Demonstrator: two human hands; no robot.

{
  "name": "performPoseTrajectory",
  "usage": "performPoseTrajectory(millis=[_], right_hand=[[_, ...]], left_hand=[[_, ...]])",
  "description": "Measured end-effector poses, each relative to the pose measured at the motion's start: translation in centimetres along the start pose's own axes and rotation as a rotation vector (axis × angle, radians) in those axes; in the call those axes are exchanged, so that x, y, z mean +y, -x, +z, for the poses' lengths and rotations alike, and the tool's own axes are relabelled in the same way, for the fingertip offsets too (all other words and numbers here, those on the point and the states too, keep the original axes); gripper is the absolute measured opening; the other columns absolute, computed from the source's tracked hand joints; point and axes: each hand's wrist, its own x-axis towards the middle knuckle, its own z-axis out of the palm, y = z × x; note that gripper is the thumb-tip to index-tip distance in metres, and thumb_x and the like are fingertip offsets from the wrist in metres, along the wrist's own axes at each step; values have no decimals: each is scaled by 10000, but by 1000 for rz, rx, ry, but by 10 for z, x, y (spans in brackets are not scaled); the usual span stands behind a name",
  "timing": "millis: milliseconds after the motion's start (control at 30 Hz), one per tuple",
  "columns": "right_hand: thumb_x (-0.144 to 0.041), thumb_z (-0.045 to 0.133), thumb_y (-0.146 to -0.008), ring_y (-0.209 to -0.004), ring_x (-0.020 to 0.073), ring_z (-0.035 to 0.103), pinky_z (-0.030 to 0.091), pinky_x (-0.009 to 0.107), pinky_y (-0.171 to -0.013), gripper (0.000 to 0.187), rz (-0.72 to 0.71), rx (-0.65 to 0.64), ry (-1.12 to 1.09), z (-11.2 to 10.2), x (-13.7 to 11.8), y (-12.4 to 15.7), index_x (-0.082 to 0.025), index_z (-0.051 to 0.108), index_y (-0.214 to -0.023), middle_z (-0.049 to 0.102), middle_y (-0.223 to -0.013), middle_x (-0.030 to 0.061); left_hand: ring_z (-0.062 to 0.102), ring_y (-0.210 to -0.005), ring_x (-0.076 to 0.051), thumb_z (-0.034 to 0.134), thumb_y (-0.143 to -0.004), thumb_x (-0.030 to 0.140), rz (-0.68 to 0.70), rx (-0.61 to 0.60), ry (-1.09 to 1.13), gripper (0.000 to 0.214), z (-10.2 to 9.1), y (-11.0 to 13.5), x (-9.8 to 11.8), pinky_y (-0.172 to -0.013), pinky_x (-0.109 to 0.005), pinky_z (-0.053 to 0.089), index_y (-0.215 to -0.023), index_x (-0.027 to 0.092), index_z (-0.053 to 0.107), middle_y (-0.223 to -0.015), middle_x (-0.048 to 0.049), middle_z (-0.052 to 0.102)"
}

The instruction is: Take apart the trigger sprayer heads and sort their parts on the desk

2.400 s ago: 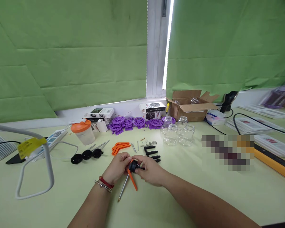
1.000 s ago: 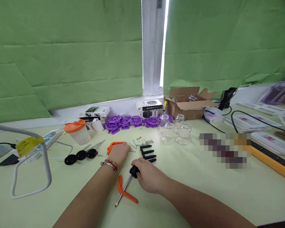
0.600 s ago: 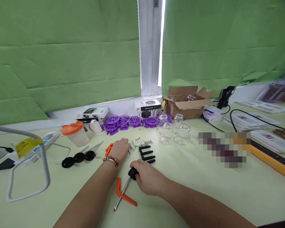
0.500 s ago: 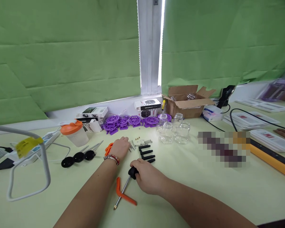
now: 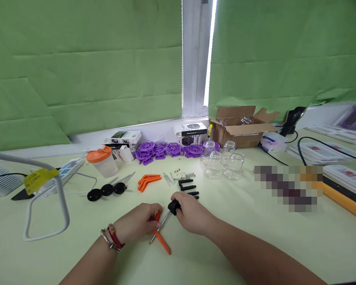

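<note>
Behind the left hand [image 5: 142, 219], toward seven o'clock in view, the wrist [image 5: 123, 229] carries a red band [image 5: 116, 237] and a slim silver-coloured bangle [image 5: 106, 239], forearms [image 5: 249, 243] bare.

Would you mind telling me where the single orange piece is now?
In the head view, the orange piece is low, just left of centre, touched by the left hand and crossing the rod in the right hand.

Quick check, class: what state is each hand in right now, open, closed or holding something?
Left hand: closed, fingers holding the bent orange plastic bar.
Right hand: closed, holding the straight metal rod by its black rounded head.
</note>
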Motion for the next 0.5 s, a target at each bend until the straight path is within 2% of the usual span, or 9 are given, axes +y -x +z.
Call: performPoseTrajectory(millis=[67,200,267,333,400,500], right_hand=[[-114,479,-729,-885,183,539,391,269,-712,298,10,42,-1,-4,0,0,-218,531,-1004,560,-1035,58],[-122,489,-689,-762,159,519,368,252,-635,267,38,189,-7,-20,1,-3,-218,525,-935,564,-939,41],[-131,482,-682,-703,147,504,356,246,-602,265,52,277,-35,-29,5,-7,-213,522,-931,556,-860,31],[-143,468,-682,-645,137,487,351,243,-578,262,65,353,-73,-34,9,-10,-213,520,-929,542,-782,10],[-153,458,-677,-601,129,477,352,241,-561,254,77,397,-116,-37,14,-12,-214,518,-917,525,-718,-11],[-164,456,-668,-577,129,489,366,241,-545,257,93,398,-194,-35,18,-14,-214,519,-913,525,-673,-24]], left_hand=[[450,-529,-117,518,-709,264,-15,48,51,63,4,3,-7,-505,-222,336,-728,205,530,-594,49,493],[473,-466,-120,509,-678,206,-180,205,184,121,0,-3,-23,-456,-225,355,-791,215,466,-563,63,495],[513,-473,-136,500,-690,203,-254,334,256,111,-3,-10,-30,-457,-232,375,-765,218,419,-541,54,521],[551,-517,-150,502,-720,241,-271,494,259,108,-6,-16,-36,-484,-238,391,-727,219,396,-560,31,560],[567,-560,-162,513,-742,295,-265,629,111,138,-5,-21,-39,-505,-243,379,-692,214,413,-583,13,576],[575,-601,-181,506,-774,342,-297,718,-256,140,-1,-28,-41,-506,-245,327,-726,211,488,-616,2,580]])
